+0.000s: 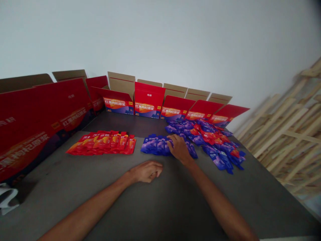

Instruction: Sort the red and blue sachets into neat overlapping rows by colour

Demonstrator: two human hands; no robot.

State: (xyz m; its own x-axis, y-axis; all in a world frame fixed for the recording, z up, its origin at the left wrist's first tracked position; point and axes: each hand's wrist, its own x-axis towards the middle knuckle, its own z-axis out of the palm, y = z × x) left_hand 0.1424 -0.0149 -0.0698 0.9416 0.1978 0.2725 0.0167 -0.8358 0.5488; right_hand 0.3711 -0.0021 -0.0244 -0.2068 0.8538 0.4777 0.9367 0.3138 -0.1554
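Observation:
My right hand rests over a neat row of purple-blue pouches. Its fingertips touch the pouches, thumb and index finger apart, and the palm covers part of the row. My left hand lies on the grey table just in front of that row, curled into a loose fist with nothing visible in it. To the left of the purple row is an overlapping row of red-orange pouches, which neither hand touches. On the right spreads a jumbled heap of purple and red pouches.
Open red cartons with raised brown flaps line the table's back edge. Larger-looking red cartons run along the left side. A white curved object sits at the left front. Wooden slats stand beyond the table's right edge.

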